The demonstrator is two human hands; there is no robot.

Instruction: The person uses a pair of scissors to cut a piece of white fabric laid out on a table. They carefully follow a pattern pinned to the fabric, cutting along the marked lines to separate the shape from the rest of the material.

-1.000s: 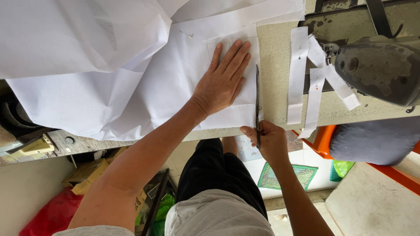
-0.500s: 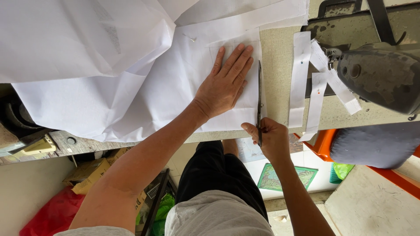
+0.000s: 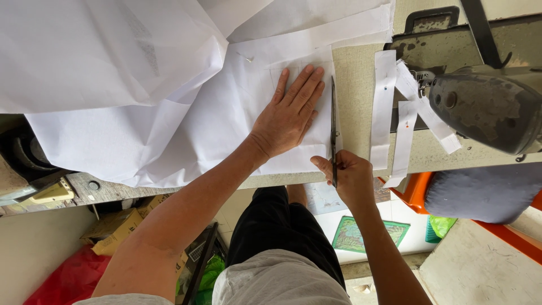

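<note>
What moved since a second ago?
Hardly anything. The left hand slid slightly along the white paper and stays pressed flat. The right hand still holds the scissors along the paper's edge. The paper strips and sewing machine stayed put.

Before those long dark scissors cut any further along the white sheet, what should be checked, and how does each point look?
1. Left hand pressing the white sheet flat: ok.
2. Left fingers off the blade line: ok, but close.
3. Right hand gripping the long dark scissors: ok.
4. Blades along the sheet's right edge: ok.
5. Loose white strips away from the blades: ok.
6. Sheet actually between the blades: cannot tell.
</note>
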